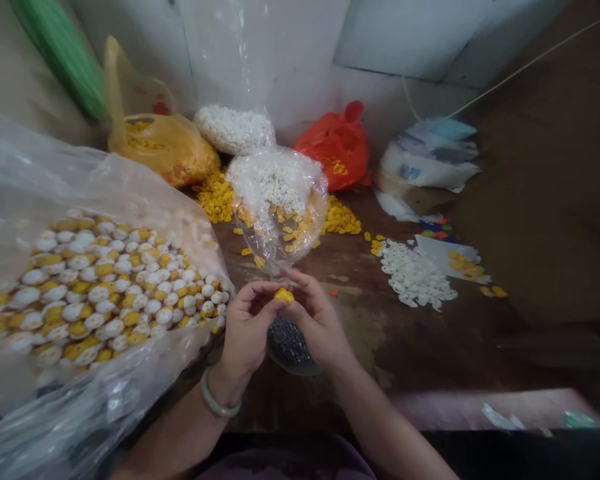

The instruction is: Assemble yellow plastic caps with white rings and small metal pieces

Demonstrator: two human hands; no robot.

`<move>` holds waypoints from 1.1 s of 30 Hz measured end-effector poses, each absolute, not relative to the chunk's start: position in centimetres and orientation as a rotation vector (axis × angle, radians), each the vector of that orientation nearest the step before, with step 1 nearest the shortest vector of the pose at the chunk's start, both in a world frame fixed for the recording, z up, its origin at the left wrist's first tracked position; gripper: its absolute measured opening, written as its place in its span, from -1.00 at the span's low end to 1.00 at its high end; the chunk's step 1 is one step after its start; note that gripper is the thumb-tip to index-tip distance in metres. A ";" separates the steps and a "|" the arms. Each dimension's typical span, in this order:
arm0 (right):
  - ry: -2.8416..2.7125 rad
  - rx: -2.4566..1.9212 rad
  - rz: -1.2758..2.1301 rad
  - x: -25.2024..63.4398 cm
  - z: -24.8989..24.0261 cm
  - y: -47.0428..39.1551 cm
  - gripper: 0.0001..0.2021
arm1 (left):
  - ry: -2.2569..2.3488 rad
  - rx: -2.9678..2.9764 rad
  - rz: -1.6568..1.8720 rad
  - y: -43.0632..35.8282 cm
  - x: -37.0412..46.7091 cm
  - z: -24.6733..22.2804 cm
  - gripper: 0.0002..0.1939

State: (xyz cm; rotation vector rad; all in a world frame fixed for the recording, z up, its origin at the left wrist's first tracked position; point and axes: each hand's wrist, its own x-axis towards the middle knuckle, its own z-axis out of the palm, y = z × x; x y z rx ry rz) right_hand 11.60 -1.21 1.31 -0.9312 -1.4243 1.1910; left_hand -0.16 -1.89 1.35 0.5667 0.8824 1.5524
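Note:
A small yellow plastic piece (pixel 284 295) is pinched between the thumbs and fingers of both hands. My left hand (pixel 253 323), with a pale bangle (pixel 219 395) on its wrist, closes on it from one side. From the other side my right hand (pixel 320 320) grips the same piece. Just below them stands a round dish of small dark shiny pieces (pixel 291 341), partly covered by my hands. Beyond my fingertips lies an open clear plastic bag (pixel 280 193) with white and yellow pieces.
A large clear bag of white-and-yellow round pieces (pixel 105 287) fills the left. Behind are a yellow bag (pixel 180 157), a white-filled bag (pixel 235 130) and a red bag (pixel 335 147). White pieces (pixel 417 273) lie in a pile at right on the brown table (pixel 380 333).

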 end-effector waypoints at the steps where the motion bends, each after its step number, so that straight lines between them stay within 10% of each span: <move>1: -1.388 -0.901 1.271 11.4 1.2 -1.3 -0.65 | 0.885 0.603 1.579 -1.9 -0.2 1.3 -0.82; 18: -1.318 -0.936 1.320 11.1 1.2 -1.2 -0.68 | 1.019 0.748 1.582 -1.9 -0.3 1.5 -0.88; 33: -1.815 -2.392 -0.035 33.3 2.2 6.8 -0.77 | 0.882 0.510 1.495 -1.1 -0.6 0.9 -0.68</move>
